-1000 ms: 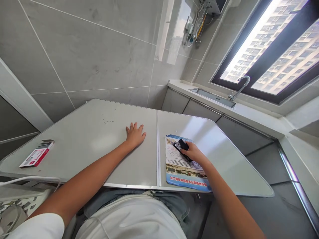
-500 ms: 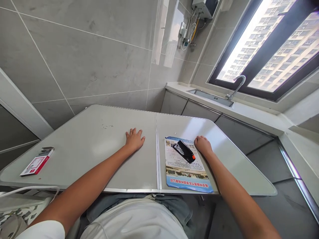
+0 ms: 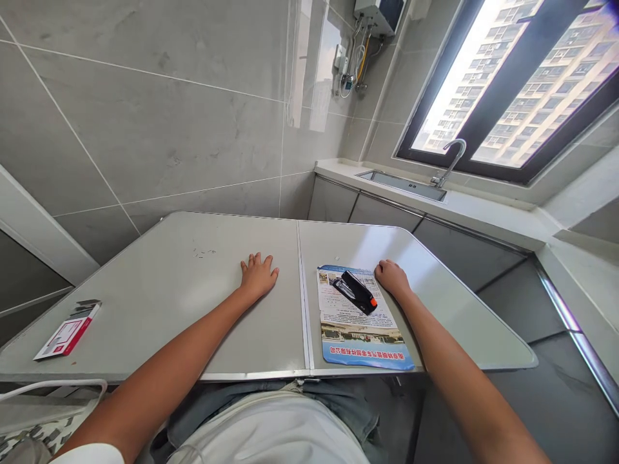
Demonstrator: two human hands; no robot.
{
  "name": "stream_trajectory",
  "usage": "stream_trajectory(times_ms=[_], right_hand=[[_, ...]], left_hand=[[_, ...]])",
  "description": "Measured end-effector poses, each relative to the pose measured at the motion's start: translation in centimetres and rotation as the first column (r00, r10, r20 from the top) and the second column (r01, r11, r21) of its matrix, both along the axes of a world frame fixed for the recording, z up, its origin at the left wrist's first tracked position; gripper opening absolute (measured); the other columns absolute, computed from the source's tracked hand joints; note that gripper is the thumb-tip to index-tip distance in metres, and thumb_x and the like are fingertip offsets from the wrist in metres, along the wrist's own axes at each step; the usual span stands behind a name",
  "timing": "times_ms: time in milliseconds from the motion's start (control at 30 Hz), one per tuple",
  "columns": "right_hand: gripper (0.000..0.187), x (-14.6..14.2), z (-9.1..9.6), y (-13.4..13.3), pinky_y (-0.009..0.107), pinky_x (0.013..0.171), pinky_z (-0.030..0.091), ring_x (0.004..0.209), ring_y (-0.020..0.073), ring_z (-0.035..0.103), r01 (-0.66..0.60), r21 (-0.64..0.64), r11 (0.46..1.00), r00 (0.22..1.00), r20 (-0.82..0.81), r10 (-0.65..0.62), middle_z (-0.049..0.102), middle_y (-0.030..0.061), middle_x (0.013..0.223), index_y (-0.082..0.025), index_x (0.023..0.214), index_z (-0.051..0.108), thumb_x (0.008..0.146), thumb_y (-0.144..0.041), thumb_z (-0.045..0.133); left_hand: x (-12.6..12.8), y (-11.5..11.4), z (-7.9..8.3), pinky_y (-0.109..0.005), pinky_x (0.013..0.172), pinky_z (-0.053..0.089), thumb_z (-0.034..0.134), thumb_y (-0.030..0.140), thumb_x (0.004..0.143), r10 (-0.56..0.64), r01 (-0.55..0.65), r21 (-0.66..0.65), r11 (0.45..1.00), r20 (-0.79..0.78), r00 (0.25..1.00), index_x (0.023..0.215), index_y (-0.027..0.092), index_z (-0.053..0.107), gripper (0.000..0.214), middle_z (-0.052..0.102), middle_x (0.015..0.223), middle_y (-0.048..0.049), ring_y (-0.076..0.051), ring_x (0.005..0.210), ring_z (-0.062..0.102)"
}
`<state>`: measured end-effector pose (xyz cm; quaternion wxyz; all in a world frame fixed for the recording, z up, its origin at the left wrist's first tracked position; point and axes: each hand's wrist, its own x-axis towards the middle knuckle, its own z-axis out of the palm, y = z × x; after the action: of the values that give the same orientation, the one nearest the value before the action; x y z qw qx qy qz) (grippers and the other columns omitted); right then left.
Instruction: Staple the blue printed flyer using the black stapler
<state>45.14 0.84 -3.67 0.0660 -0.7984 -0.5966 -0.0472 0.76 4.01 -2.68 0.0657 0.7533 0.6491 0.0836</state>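
A black stapler [image 3: 356, 292] with an orange tip lies on a printed leaflet [image 3: 358, 325] on the right half of a grey folding table [image 3: 169, 303]. My right hand [image 3: 393, 278] rests on the table just right of the stapler, at the leaflet's edge, fingers curled under and holding nothing. My left hand [image 3: 258, 274] lies flat on the table's left half, fingers stretched out, near the centre seam.
A red and white small box [image 3: 65, 336] lies at the table's near left corner. A few loose staples [image 3: 203, 252] lie farther back. Behind stands a tiled wall; to the right are a counter with a sink [image 3: 403, 183] and tap under a window.
My right hand let go of the stapler and moved right onto the table beside the leaflet. The stapler stays on the leaflet. My left hand has not moved.
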Motion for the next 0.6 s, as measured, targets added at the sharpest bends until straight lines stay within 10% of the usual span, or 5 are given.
stream_trajectory(times_ms=[600], right_hand=[[0.038, 0.22, 0.07, -0.05, 0.03, 0.077, 0.041, 0.096, 0.0233, 0.065, 0.002, 0.013, 1.0, 1.0, -0.03, -0.002, 0.071, 0.0138, 0.107, -0.017, 0.105, 0.077, 0.104, -0.031, 0.042]], left_hand=[[0.05, 0.2, -0.19, -0.068, 0.126, 0.021, 0.036, 0.047, 0.107, 0.0, 0.0, -0.001, 1.0, -0.022, 1.0, 0.159, 0.018, 0.046, 0.06, 0.032, 0.171, -0.0241, -0.045, 0.161, 0.024]])
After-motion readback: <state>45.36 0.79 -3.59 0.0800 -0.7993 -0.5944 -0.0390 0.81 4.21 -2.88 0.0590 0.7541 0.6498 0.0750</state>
